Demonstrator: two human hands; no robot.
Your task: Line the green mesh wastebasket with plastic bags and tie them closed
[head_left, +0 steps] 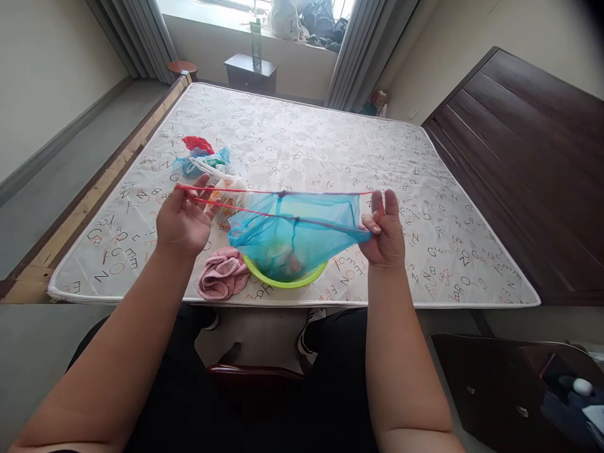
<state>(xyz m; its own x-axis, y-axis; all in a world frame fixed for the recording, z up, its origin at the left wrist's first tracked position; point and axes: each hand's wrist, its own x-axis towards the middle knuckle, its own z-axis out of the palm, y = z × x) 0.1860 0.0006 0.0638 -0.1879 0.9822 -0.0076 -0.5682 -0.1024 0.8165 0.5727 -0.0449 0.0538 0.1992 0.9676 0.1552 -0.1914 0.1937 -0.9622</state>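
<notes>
A translucent blue plastic bag with a gathered mouth is stretched wide between the two hands, above the front edge of the bed; its lower part hangs into a round lime-green basin, whose contents are blurred behind the film; a thin red drawstring runs along the mouth in two strands, drawn out to both sides.

The left hand, palm turned up and fingers half curled, grasps the drawstring at its far left end; the right hand grasps the drawstring at the other end, the string at its raised fingers and the bag's corner by its thumb.

A crumpled pink cloth towel lies just beside the basin on the left; behind the left hand sit a white plastic bag with orange print, a crumpled blue plastic bag and a crumpled red bundle; all rest on a white mattress printed with letters.

A dark brown wooden headboard stands at the right; beyond the far edge are a small dark bedside cabinet bearing a tall greenish bottle, and a round reddish-brown stool; long grey curtains flank the window.
</notes>
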